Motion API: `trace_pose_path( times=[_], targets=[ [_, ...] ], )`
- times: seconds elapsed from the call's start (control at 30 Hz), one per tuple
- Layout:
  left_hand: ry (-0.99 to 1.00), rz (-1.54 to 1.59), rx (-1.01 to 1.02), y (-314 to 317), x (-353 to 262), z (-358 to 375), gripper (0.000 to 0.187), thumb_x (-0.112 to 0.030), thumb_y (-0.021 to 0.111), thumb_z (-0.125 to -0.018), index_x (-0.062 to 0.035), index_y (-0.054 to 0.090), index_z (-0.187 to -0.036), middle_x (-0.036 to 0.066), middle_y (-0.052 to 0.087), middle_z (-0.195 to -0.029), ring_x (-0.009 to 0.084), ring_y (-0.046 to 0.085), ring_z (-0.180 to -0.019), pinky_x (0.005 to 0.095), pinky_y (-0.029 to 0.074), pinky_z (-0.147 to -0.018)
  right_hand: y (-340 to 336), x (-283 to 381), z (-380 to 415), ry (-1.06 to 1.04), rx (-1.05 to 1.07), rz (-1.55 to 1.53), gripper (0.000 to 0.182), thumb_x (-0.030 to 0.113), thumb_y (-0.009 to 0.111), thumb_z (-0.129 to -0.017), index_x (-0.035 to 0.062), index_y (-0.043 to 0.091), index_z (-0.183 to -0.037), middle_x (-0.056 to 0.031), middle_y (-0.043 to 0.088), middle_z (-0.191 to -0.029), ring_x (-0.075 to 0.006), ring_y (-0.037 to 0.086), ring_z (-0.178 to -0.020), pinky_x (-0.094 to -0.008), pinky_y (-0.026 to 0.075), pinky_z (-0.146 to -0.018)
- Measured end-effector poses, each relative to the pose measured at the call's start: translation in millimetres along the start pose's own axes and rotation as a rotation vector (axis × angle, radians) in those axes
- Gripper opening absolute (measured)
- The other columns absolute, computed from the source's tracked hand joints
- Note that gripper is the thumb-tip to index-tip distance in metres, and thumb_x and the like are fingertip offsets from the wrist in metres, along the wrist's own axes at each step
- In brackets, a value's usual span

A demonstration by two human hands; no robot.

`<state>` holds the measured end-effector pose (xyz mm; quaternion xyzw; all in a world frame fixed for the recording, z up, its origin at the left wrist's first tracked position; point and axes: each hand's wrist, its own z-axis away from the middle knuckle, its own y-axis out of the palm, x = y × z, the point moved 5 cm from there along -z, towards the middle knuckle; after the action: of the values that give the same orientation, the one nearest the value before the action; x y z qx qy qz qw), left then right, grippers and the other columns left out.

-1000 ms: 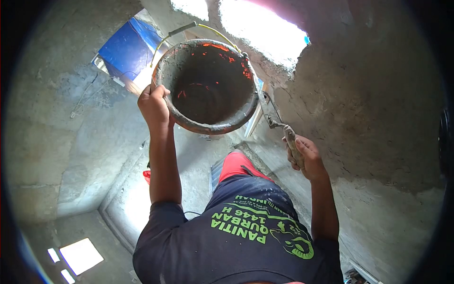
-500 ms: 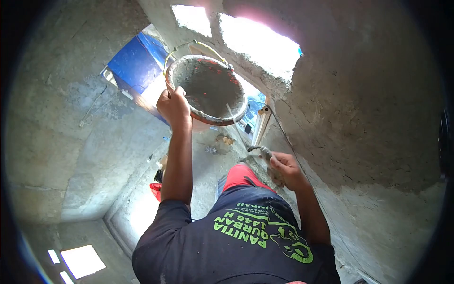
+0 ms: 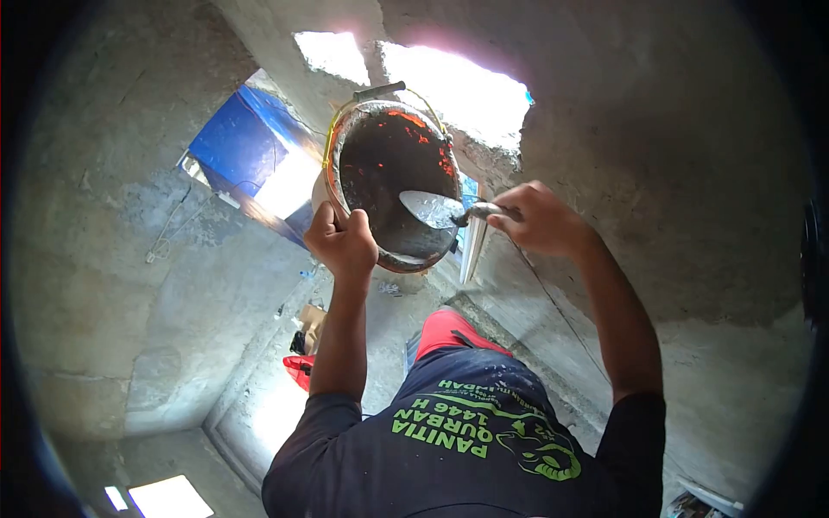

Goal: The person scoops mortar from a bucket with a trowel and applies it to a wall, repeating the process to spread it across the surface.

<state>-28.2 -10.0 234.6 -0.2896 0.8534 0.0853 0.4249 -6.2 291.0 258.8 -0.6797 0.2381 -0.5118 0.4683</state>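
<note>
My left hand grips the near rim of a bucket, thumb over the edge. The bucket is tilted with its mouth facing me; its inner wall is coated in grey mortar with orange patches, and its wire handle with a grip stands up at the far side. A pointed trowel is held by its handle in my right hand. Its shiny, wet-looking blade overlaps the right side of the bucket's mouth.
Rough cement-covered walls surround me, with bright ragged openings ahead. A blue panel is at upper left. Below, a red item lies near some brown material. A thin cable hangs along the right wall.
My right hand has risen with the trowel, from below the bucket to its mouth. The bucket is tilted more toward me, and its handle has shifted upright.
</note>
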Motion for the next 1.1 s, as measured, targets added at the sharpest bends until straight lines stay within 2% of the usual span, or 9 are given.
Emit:
trace_pose_path(
  times=[0.13,0.2,0.27,0.37,0.5,0.77,1.0,1.07,1.1],
  targets=[
    [0.050,0.002,0.042,6.7,-14.8,4.6,0.031,0.001,0.058,-0.072,-0.0061,0.029,-0.059,-0.001,0.034,-0.047,0.0058,0.027,-0.048,0.0318,0.023,-0.042,3.3,23.1,-24.5,0.045,-0.027,0.307,0.033,0.028,0.064,-0.098,-0.0027,0.071,-0.091,-0.0202,0.066,-0.072,-0.0399,0.069,-0.074,-0.0459,0.055,-0.068],
    [0.159,-0.025,0.079,11.9,-23.9,5.1,0.030,0.001,0.057,-0.071,-0.0063,0.031,-0.059,0.000,0.035,-0.047,0.0052,0.027,-0.048,0.0315,0.024,-0.042,5.5,37.5,-29.6,0.149,0.237,0.246,0.035,0.030,0.064,-0.098,-0.0027,0.072,-0.089,-0.0233,0.069,-0.081,-0.0408,0.071,-0.082,-0.0467,0.057,-0.074],
    [0.190,-0.057,0.110,19.3,-19.0,3.6,0.030,0.002,0.057,-0.071,-0.0060,0.031,-0.058,0.001,0.034,-0.047,0.0070,0.028,-0.046,0.0335,0.025,-0.042,19.7,29.7,-36.3,0.063,0.215,0.246,0.038,0.032,0.063,-0.099,-0.0032,0.071,-0.089,-0.0197,0.071,-0.078,-0.0349,0.072,-0.069,-0.0446,0.058,-0.065],
    [0.161,-0.070,0.196,36.2,2.8,0.8,0.032,0.001,0.059,-0.072,-0.0041,0.030,-0.060,0.001,0.030,-0.050,0.0081,0.027,-0.050,0.0337,0.025,-0.045,53.4,-7.2,-43.6,0.380,0.555,-0.265,0.044,0.035,0.057,-0.103,-0.0023,0.068,-0.083,-0.0082,0.062,-0.064,-0.0161,0.058,-0.047,-0.0343,0.048,-0.043],
    [0.104,-0.094,0.333,46.3,19.3,-1.7,0.030,0.000,0.059,-0.072,-0.0037,0.032,-0.060,0.001,0.032,-0.051,0.0091,0.032,-0.052,0.0349,0.029,-0.048,105.4,-63.8,-19.0,0.457,0.639,-0.853,0.038,0.034,0.060,-0.102,-0.0016,0.071,-0.094,-0.0050,0.062,-0.064,-0.0122,0.052,-0.043,-0.0295,0.039,-0.039],
    [-0.213,-0.029,0.268,9.9,59.6,-24.5,0.024,-0.002,0.058,-0.072,-0.0011,0.037,-0.059,0.002,0.036,-0.052,0.0090,0.033,-0.053,0.0352,0.030,-0.049,156.5,-64.2,58.8,0.376,0.537,-1.997,0.048,0.036,0.044,-0.107,-0.0070,0.060,-0.123,-0.0031,0.053,-0.061,-0.0075,0.044,-0.039,-0.0212,0.034,-0.034],
    [-0.247,-0.146,0.050,-11.2,32.8,-37.7,0.022,-0.006,0.062,-0.071,0.0038,0.044,-0.065,0.006,0.043,-0.058,0.0162,0.041,-0.058,0.0383,0.038,-0.058,74.3,-22.8,60.3,0.301,0.228,-2.175,0.052,0.038,0.039,-0.109,-0.0082,0.056,-0.126,-0.0044,0.053,-0.066,-0.0078,0.044,-0.040,-0.0210,0.035,-0.034],
    [-0.253,-0.144,-0.001,-15.5,9.0,-33.7,0.019,-0.006,0.062,-0.070,0.0054,0.047,-0.068,0.007,0.045,-0.061,0.0185,0.042,-0.061,0.0379,0.040,-0.062,46.3,-16.9,63.9,0.644,-0.013,-2.100,0.053,0.040,0.039,-0.109,-0.0073,0.056,-0.129,-0.0059,0.054,-0.069,-0.0083,0.044,-0.041,-0.0213,0.035,-0.034],
    [-0.290,-0.106,-0.004,-17.9,4.8,-29.7,0.018,-0.005,0.062,-0.070,0.0051,0.047,-0.068,0.006,0.045,-0.062,0.0183,0.043,-0.061,0.0376,0.040,-0.062,43.2,-24.2,61.5,0.348,0.178,-2.183,0.054,0.041,0.041,-0.109,-0.0062,0.056,-0.131,-0.0068,0.055,-0.071,-0.0087,0.045,-0.042,-0.0215,0.036,-0.036]
  ],
)
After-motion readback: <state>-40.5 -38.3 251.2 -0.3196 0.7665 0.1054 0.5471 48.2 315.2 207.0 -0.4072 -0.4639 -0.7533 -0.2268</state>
